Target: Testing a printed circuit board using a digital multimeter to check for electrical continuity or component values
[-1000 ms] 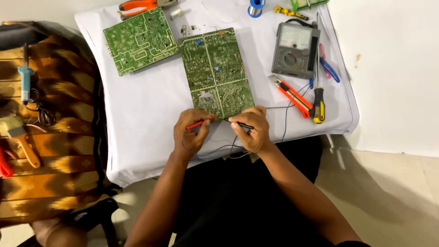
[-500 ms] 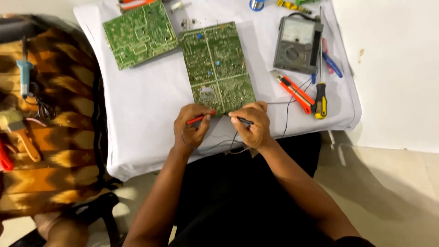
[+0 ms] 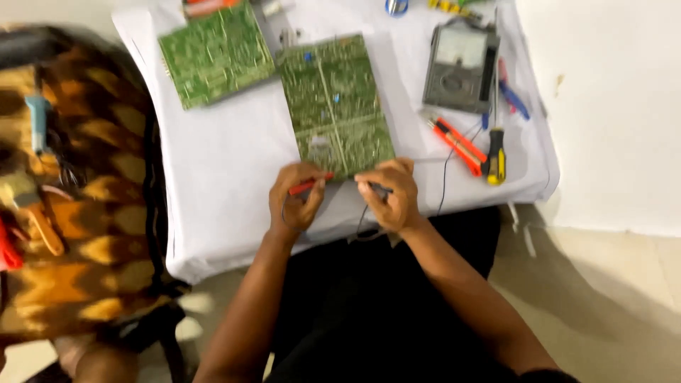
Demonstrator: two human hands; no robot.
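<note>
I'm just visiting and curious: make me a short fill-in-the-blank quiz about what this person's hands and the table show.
1. The left hand holds a probe coloured ____.
2. The right hand holds a black probe at the near edge of a green ____.
3. The grey meter lies to the ____ of that board.
4. Green boards on the white table: ____.

Missing words: red; circuit board; right; two
</note>
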